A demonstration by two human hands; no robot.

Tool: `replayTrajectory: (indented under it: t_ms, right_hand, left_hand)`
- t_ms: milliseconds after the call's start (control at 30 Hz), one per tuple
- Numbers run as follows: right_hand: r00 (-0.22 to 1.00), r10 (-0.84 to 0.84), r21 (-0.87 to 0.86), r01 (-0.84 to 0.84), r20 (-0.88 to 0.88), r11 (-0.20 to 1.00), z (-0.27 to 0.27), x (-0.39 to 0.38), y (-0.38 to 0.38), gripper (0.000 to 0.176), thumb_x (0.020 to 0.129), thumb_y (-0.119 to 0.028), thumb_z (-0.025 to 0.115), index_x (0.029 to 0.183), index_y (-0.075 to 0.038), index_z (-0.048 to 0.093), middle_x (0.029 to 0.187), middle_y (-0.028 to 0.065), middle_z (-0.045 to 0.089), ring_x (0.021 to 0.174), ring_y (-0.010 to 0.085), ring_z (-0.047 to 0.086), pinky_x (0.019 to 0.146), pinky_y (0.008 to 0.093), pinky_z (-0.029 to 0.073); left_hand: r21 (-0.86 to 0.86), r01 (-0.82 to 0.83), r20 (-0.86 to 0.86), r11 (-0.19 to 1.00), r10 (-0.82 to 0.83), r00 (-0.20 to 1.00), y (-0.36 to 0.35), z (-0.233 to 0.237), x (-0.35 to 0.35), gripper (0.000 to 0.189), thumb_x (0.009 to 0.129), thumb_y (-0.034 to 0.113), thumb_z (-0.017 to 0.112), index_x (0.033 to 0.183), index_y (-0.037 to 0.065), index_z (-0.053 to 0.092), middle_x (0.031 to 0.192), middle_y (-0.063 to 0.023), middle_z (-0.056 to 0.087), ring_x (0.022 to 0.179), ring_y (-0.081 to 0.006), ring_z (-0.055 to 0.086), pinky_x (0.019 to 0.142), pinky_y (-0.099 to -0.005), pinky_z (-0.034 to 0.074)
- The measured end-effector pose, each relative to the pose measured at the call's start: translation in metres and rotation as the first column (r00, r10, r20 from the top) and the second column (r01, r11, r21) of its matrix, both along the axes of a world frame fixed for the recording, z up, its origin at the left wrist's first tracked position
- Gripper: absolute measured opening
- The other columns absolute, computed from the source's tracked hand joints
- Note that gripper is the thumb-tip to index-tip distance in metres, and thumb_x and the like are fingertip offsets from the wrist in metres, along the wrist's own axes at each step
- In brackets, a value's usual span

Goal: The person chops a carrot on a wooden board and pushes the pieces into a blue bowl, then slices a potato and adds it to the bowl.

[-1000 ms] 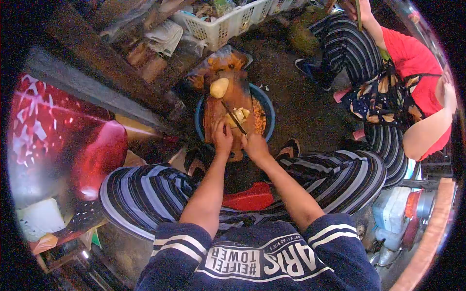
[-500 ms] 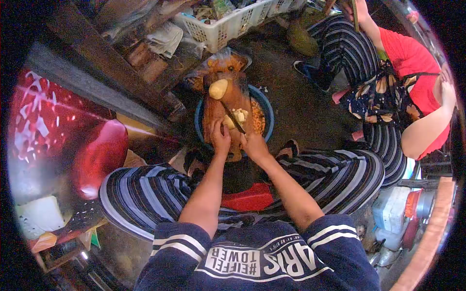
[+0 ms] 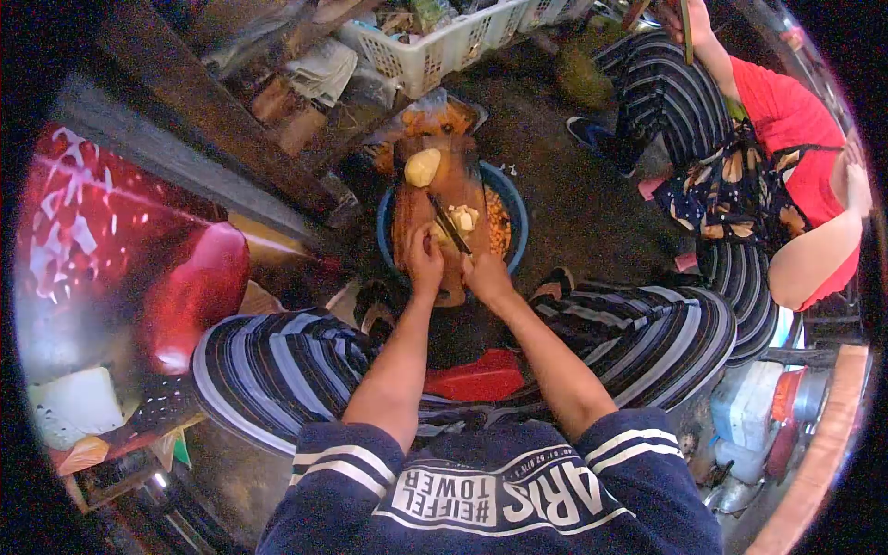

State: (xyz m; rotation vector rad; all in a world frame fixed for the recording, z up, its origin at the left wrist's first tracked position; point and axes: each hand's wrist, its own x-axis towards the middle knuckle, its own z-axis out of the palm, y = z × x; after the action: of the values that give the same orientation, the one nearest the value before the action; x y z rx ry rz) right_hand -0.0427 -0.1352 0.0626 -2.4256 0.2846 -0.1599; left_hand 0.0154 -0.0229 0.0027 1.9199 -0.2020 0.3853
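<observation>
A wooden cutting board (image 3: 408, 211) lies across a blue basin (image 3: 522, 217) that holds small orange pieces (image 3: 498, 222). My right hand (image 3: 487, 277) grips a knife (image 3: 450, 225), its dark blade slanting up and left over the board. My left hand (image 3: 425, 262) is on the board left of the blade, its fingers curled against a pale yellow piece (image 3: 440, 233) that they partly hide. Pale cut pieces (image 3: 463, 218) sit in a small pile right of the blade. A whole pale yellow peeled potato-like item (image 3: 423, 167) rests at the board's far end.
Another person (image 3: 795, 176) in a red top sits at the right. A white plastic crate (image 3: 425, 60) stands at the back. Dark wooden beams (image 3: 222, 129) run along the left, beside a red shiny object (image 3: 199, 296). Containers (image 3: 745, 407) stand at the lower right.
The whole view has shifted slightly. My hands and the knife stay in nearly the same place on the board, with the blade still beside the cut pieces.
</observation>
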Motion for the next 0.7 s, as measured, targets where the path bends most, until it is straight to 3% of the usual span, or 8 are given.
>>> replayTrajectory:
  t_ms: [67, 133, 233, 400, 500, 567, 667, 700]
  right_hand:
    - [0.982, 0.021, 0.010, -0.020, -0.186, 1.000, 0.024, -0.005, 0.004, 0.039, 0.081, -0.029, 0.050, 0.070, 0.007, 0.060, 0.067, 0.0272, 0.057, 0.066, 0.0422, 0.057, 0.061, 0.0467, 0.047]
    - [0.984, 0.017, -0.016, -0.021, -0.179, 1.000, 0.011, -0.006, 0.007, 0.039, 0.081, -0.029, 0.050, 0.070, 0.007, 0.060, 0.067, 0.0274, 0.056, 0.066, 0.0426, 0.057, 0.061, 0.0466, 0.047]
    - [0.977, 0.035, -0.057, -0.048, -0.212, 0.997, -0.007, -0.007, 0.014, 0.039, 0.082, -0.029, 0.049, 0.069, 0.007, 0.060, 0.066, 0.0274, 0.056, 0.065, 0.0425, 0.057, 0.061, 0.0466, 0.047]
    - [0.966, 0.013, -0.113, -0.043, -0.258, 0.993, -0.023, -0.002, 0.016, 0.040, 0.082, -0.029, 0.047, 0.069, 0.006, 0.060, 0.066, 0.0261, 0.057, 0.066, 0.0397, 0.058, 0.063, 0.0457, 0.047]
    - [0.986, 0.081, -0.075, -0.093, -0.145, 0.993, -0.027, 0.002, 0.001, 0.038, 0.081, -0.028, 0.048, 0.067, 0.005, 0.060, 0.066, 0.0259, 0.057, 0.067, 0.0390, 0.058, 0.062, 0.0450, 0.046]
    - [0.954, 0.070, 0.214, -0.006, -0.293, 0.977, -0.001, 0.000, -0.006, 0.033, 0.080, -0.026, 0.050, 0.073, 0.005, 0.059, 0.069, 0.0255, 0.057, 0.069, 0.0393, 0.058, 0.062, 0.0452, 0.045]
    - [0.987, 0.015, 0.243, 0.025, -0.163, 0.970, -0.008, -0.008, -0.003, 0.030, 0.080, -0.025, 0.050, 0.082, 0.004, 0.058, 0.072, 0.0250, 0.057, 0.071, 0.0395, 0.057, 0.063, 0.0465, 0.044]
    - [0.986, 0.006, 0.243, 0.035, -0.164, 0.969, -0.009, -0.011, 0.000, 0.030, 0.080, -0.025, 0.050, 0.082, 0.004, 0.058, 0.072, 0.0250, 0.057, 0.071, 0.0395, 0.057, 0.063, 0.0465, 0.044]
  left_hand:
    - [-0.053, -0.008, 0.007, 0.999, 0.008, 1.000, -0.003, -0.002, 0.001, 0.016, 0.075, 0.002, 0.053, 0.090, -0.001, 0.052, 0.092, -0.0165, 0.052, 0.088, -0.0339, 0.050, 0.079, -0.0382, 0.039]
    - [0.090, -0.096, 0.073, 0.991, 0.089, 0.993, -0.002, -0.005, 0.002, 0.017, 0.075, 0.001, 0.053, 0.091, -0.002, 0.052, 0.091, -0.0168, 0.051, 0.089, -0.0345, 0.049, 0.079, -0.0378, 0.039]
    - [0.124, -0.057, 0.024, 0.991, 0.055, 0.998, 0.001, -0.006, 0.001, 0.015, 0.075, 0.001, 0.052, 0.089, -0.001, 0.052, 0.091, -0.0169, 0.051, 0.090, -0.0347, 0.049, 0.079, -0.0376, 0.039]
    - [0.028, -0.041, 0.022, 0.999, 0.040, 0.999, -0.002, -0.005, 0.004, 0.012, 0.074, 0.000, 0.052, 0.086, -0.001, 0.051, 0.089, -0.0166, 0.052, 0.089, -0.0338, 0.049, 0.079, -0.0377, 0.039]
    - [0.030, -0.014, 0.022, 0.999, 0.013, 1.000, 0.000, -0.003, 0.003, 0.012, 0.074, 0.000, 0.051, 0.085, -0.001, 0.052, 0.088, -0.0159, 0.052, 0.087, -0.0326, 0.050, 0.079, -0.0373, 0.039]
    - [0.041, 0.006, 0.018, 0.999, -0.007, 1.000, 0.004, -0.006, 0.004, 0.013, 0.073, 0.000, 0.051, 0.086, -0.001, 0.052, 0.087, -0.0154, 0.052, 0.086, -0.0318, 0.050, 0.078, -0.0370, 0.039]
    - [0.099, -0.075, 0.120, 0.992, 0.063, 0.991, 0.009, -0.017, 0.011, 0.019, 0.071, 0.001, 0.052, 0.090, 0.000, 0.052, 0.093, -0.0162, 0.051, 0.090, -0.0317, 0.049, 0.080, -0.0382, 0.038]
    - [0.164, -0.236, 0.168, 0.958, 0.208, 0.963, 0.012, -0.012, 0.011, 0.024, 0.070, 0.003, 0.054, 0.093, 0.001, 0.051, 0.098, -0.0170, 0.050, 0.092, -0.0329, 0.047, 0.082, -0.0402, 0.037]
